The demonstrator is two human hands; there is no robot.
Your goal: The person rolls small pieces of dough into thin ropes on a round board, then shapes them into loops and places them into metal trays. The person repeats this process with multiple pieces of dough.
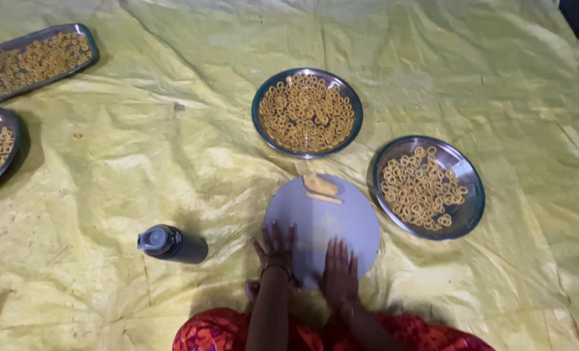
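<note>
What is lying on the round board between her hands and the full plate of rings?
In the head view, a lump of dough and a thin dough strip lie on the round board, before the plate.

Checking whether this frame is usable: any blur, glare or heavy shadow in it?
Head view: both hands, left hand and right hand, look soft on the round board; plastic sheet shows mild sheen; steel plate rims glint; bottle casts shadow.

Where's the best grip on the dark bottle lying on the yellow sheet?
Take the dark cylindrical bottle across the middle of its body, coming from above. It lies on its side on the yellow plastic sheet, cap end pointing left, so the round body is exposed with free space on both sides. The left hand is nearest.
</note>
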